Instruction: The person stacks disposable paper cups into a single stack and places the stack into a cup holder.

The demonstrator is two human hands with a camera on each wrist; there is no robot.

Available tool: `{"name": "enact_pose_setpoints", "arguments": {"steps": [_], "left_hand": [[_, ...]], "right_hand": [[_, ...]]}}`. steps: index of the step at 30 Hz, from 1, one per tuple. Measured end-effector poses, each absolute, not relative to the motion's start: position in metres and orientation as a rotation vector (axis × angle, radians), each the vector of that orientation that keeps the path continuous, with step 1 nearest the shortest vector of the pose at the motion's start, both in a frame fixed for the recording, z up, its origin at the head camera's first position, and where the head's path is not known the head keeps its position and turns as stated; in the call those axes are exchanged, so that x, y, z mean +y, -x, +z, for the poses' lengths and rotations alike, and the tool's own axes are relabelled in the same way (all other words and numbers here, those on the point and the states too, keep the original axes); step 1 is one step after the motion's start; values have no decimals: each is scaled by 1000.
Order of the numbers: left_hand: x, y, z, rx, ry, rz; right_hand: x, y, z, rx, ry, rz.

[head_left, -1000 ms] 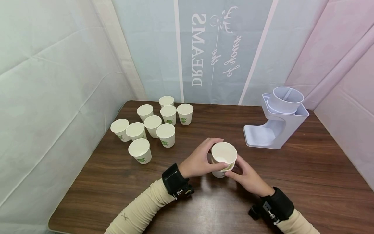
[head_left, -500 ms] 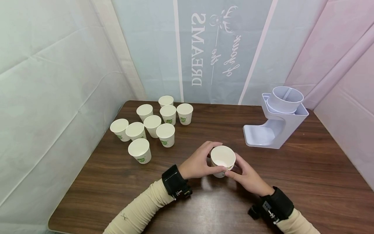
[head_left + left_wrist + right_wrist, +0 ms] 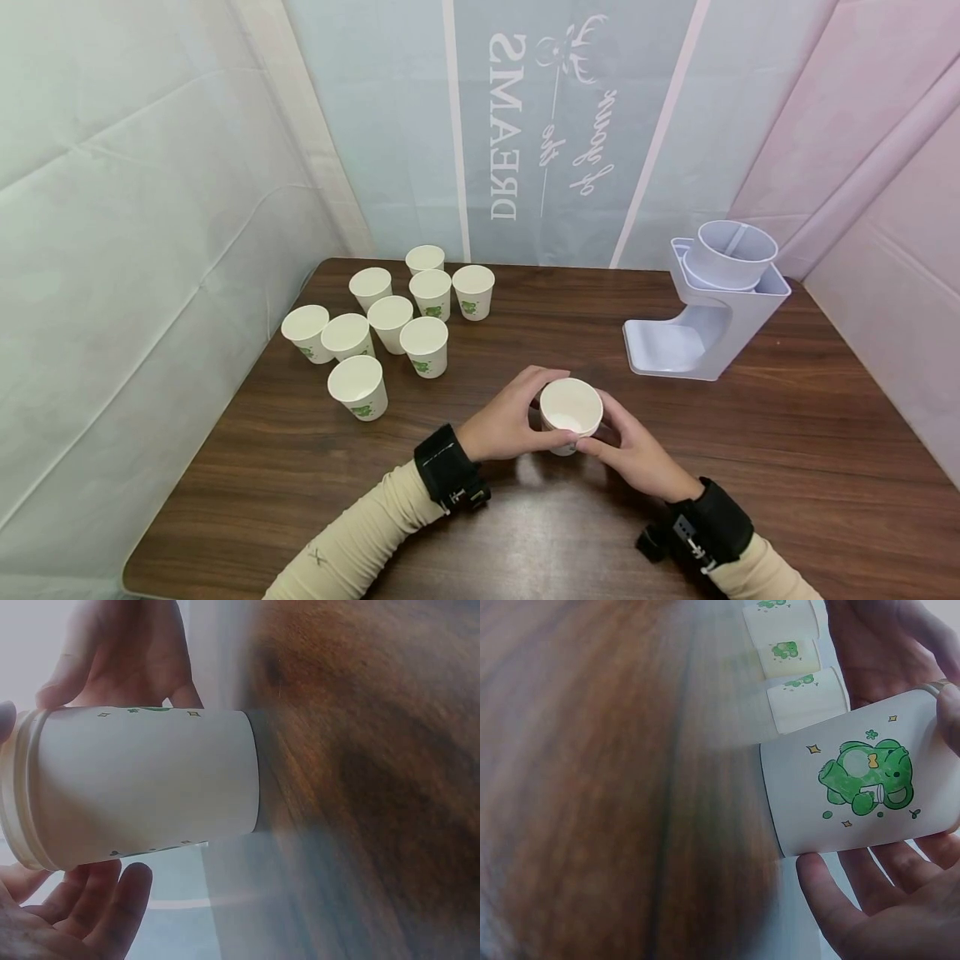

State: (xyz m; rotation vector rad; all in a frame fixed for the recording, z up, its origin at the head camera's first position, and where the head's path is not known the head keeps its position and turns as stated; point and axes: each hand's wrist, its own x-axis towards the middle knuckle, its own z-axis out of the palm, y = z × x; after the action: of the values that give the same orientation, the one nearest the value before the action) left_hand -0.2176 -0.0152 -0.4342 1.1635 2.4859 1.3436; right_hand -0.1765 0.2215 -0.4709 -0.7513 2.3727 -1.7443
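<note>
Stack [image 3: 572,404]: paper cups nested, rims lying close together; exact count hidden. Upright between both hands, base apparently on the counter [image 3: 810,433]. Left hand [image 3: 506,423]: fingers curled round it from the left, thumb on the near side by the rims. Right hand [image 3: 643,457]: fingers clamped on its right side, one fingertip low near the base. Green bear print on the wall.

Handling, my guess: very light, thin-walled, dry grip, easily dented by a hard squeeze; nested cups may stick. Best hold just under the rims, where the wall should be stiffest; spread the fingers.

Farther out: nine loose cups [image 3: 357,387] left of and beyond the stack; pale stand [image 3: 738,329] right of and beyond it.
</note>
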Motion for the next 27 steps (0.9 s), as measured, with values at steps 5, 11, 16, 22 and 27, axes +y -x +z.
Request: {"name": "enact_pose_setpoints", "arguments": {"steps": [5, 11, 16, 22, 27], "left_hand": [[-16, 217, -435, 2482, -1166, 1350], [-16, 217, -434, 2472, -1151, 1329], [-16, 218, -434, 2465, -1162, 1309], [-16, 219, -435, 2455, -1172, 1291], [-16, 219, -434, 2451, -1181, 1276]], "right_hand": [[222, 176, -471, 2368, 740, -1743], [221, 176, -471, 2371, 729, -1742], [222, 176, -470, 2380, 717, -1737], [222, 176, -470, 2370, 716, -1740], [222, 177, -470, 2357, 722, -1746]]}}
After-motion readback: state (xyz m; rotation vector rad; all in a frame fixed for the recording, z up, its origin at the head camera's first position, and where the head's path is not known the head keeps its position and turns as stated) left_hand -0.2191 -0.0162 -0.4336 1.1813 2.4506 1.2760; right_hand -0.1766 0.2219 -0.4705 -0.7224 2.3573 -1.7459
